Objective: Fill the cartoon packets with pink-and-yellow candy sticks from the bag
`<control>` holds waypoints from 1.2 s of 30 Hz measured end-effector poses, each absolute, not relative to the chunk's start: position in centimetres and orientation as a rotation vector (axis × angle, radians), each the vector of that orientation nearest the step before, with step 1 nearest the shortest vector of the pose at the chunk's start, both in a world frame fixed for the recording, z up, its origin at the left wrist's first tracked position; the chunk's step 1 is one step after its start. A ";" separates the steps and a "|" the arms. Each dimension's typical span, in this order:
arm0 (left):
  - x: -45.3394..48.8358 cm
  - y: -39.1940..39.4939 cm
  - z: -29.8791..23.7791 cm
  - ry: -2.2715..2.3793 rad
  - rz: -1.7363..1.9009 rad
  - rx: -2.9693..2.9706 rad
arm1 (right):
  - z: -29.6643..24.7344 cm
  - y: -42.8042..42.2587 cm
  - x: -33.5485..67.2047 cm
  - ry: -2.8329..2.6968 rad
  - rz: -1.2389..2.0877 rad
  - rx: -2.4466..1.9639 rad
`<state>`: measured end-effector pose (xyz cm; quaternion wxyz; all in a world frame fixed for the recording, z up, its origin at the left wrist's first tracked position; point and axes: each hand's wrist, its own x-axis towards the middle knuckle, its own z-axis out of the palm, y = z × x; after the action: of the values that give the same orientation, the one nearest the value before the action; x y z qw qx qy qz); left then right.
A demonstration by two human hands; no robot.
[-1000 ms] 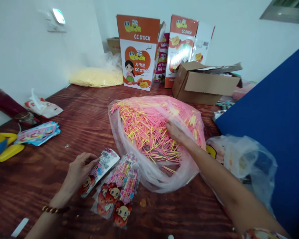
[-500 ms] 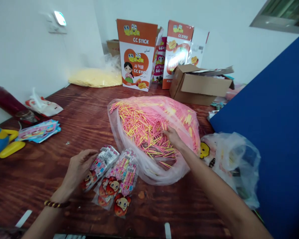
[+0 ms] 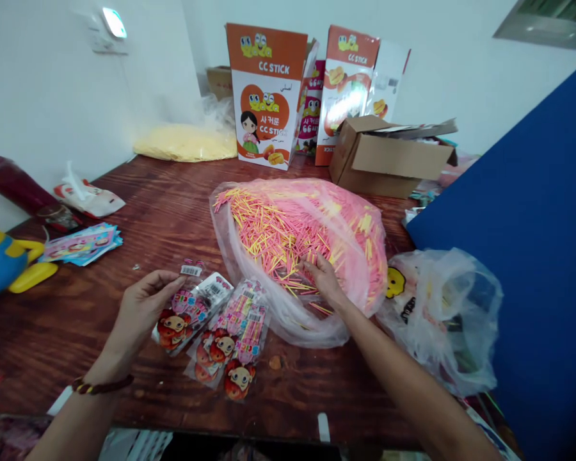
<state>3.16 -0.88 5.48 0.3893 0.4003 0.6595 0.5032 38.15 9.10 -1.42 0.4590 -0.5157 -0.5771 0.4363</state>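
My left hand (image 3: 141, 310) pinches the upper edge of a small printed packet (image 3: 177, 314) with a red-haired cartoon figure, lifted off a stack of flat packets (image 3: 217, 289). Beside that stack lie several clear packets (image 3: 242, 346) with pink and yellow sticks showing inside. A large clear plastic bag (image 3: 297, 330) lies open on its side, full of thin pink and yellow sticks (image 3: 264, 234). At the bag's mouth, my right hand (image 3: 324, 278) has its fingers closed round a few sticks, their ends partly hidden by the fingers.
Printed cartons (image 3: 269, 96) and an opened brown box (image 3: 388, 160) stand at the back, near a yellow-filled bag (image 3: 185, 142). On the left are blue packets (image 3: 84, 243), tissues (image 3: 89, 195) and a yellow-blue toy (image 3: 4, 262). A white plastic bag (image 3: 446, 314) sits by the blue panel (image 3: 523, 211).
My left hand has raised the top packet's edge from the stack. My right hand has drawn slightly left and toward me within the bag's mouth, fingers closed.
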 end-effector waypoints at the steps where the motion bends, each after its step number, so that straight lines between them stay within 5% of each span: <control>1: 3.3 -1.0 5.8 1.671 1.293 1.000 | -1.3 8.9 38.0 -1.418 1.086 -1.262; 19: 7.9 -3.4 6.2 1.332 1.232 0.777 | 0.7 10.4 37.5 -1.701 0.959 -1.447; 36: 8.4 -3.4 5.9 1.312 1.221 0.764 | -2.1 6.6 35.5 -1.181 1.284 -1.135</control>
<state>8.44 -3.38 5.88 0.5618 0.3246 0.5570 0.5185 35.48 6.57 -2.12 0.5058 -0.4705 -0.4896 0.5321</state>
